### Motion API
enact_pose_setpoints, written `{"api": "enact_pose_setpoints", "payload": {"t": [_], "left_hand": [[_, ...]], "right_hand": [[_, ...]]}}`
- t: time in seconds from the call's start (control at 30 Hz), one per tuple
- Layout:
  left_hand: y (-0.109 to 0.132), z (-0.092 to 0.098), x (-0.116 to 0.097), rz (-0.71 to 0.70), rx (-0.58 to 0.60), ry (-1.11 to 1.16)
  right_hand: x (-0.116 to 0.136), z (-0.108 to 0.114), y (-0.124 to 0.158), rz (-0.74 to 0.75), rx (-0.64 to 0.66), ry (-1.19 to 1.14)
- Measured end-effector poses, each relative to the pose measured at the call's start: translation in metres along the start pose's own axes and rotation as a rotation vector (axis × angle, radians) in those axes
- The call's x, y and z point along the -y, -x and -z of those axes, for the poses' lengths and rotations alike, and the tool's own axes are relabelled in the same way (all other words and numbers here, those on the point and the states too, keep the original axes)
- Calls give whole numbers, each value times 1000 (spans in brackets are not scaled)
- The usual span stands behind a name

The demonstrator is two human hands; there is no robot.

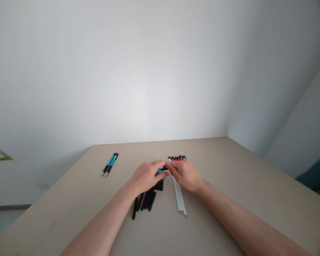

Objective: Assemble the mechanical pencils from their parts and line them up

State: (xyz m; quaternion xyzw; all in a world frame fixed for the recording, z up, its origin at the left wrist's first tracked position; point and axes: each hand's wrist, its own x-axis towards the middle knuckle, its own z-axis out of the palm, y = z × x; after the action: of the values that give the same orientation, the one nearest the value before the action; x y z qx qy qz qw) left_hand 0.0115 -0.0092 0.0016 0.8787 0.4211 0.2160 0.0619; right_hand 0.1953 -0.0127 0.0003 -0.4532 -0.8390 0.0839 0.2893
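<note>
My left hand (147, 175) is closed around a pen (164, 169) with a blue barrel and a black grip, held level above the table. The fingers of my right hand (186, 175) pinch the pen's right end, covering its tip. Beneath my right hand lie several white pen refills (179, 199) side by side, their thin tips towards me. Just past it, a row of pen barrels (177, 158) in black, red, white and blue shows only in part. Several black pen grips (148, 200) are spread under and in front of my left hand.
Two blue and black pens (110, 164) rest side by side at the table's far left, silver tips towards me. The beige table (216, 156) meets a white wall behind. Dark teal fabric (316, 172) is at the right edge.
</note>
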Motion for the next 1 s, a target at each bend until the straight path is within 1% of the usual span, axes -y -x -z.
{"api": "enact_pose_setpoints", "payload": {"t": [0.1, 0.2, 0.4, 0.57, 0.67, 0.77, 0.87, 1.0], "left_hand": [[-1, 0, 2, -51, 1, 41], [-1, 0, 2, -82, 10, 60], [1, 1, 0, -73, 33, 8], [0, 0, -1, -29, 17, -7], [0, 0, -1, -53, 10, 21], [0, 1, 0, -89, 11, 5], [0, 1, 2, -86, 20, -40], [1, 1, 2, -70, 25, -58]], "right_hand": [[0, -1, 0, -12, -2, -21], [-2, 0, 1, 8, -5, -76], [-3, 1, 2, 78, -34, -69], [-3, 0, -1, 9, -17, -16], [-3, 1, 0, 2, -8, -37], [-3, 3, 2, 43, -8, -77], [-3, 4, 5, 78, 2, -118], [-2, 5, 4, 88, 5, -137]]}}
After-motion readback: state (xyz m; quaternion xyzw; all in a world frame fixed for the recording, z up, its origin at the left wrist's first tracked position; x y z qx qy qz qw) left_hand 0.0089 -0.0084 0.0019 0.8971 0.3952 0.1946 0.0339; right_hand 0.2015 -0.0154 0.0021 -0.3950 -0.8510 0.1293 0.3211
